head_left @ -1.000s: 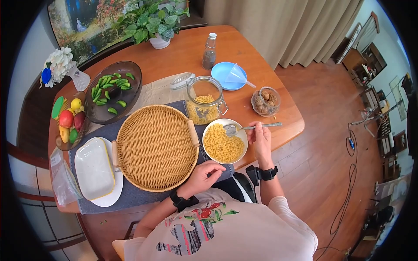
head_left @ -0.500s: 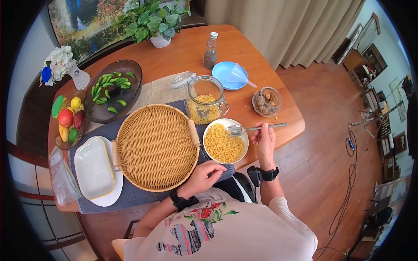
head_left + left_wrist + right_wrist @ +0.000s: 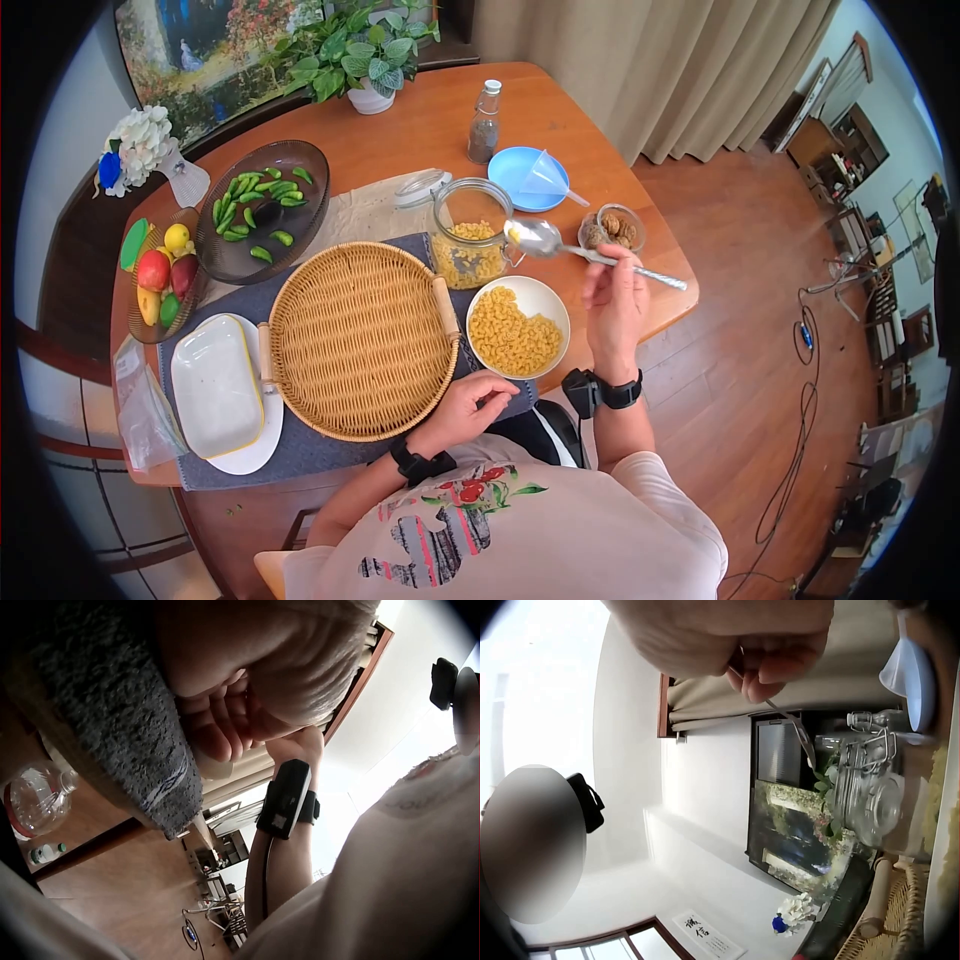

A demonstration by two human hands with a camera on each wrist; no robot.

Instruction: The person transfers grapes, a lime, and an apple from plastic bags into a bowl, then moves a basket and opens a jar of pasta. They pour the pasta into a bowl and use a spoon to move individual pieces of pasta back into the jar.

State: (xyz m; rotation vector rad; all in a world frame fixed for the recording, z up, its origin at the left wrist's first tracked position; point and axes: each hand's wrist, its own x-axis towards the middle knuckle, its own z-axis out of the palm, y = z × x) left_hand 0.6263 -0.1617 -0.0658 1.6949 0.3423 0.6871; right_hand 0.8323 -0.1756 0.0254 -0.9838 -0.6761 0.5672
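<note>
A metal spoon (image 3: 600,256) is pinched by its handle in my right hand (image 3: 618,312). The spoon's bowl is up at the near right of the open glass jar (image 3: 470,262), overlapping its rim in the head view, with a yellow bit at its tip. The jar holds some elbow macaroni. Below the spoon, a white bowl (image 3: 548,296) contains more macaroni (image 3: 512,338), with a bare patch at its far side. My left hand (image 3: 468,408), loosely curled and holding nothing, rests at the table's front edge between this bowl and the round wicker tray (image 3: 362,340).
Past the jar stand a blue plate (image 3: 512,166) with a funnel (image 3: 545,176) and a stoppered bottle (image 3: 485,125). A clear container of walnuts (image 3: 622,228) sits at the right. Green peppers, fruit and a white dish (image 3: 218,390) occupy the left side.
My right hand has lifted the spoon out of the macaroni in the white bowl and raised it toward the jar. My left hand has stayed in place.
</note>
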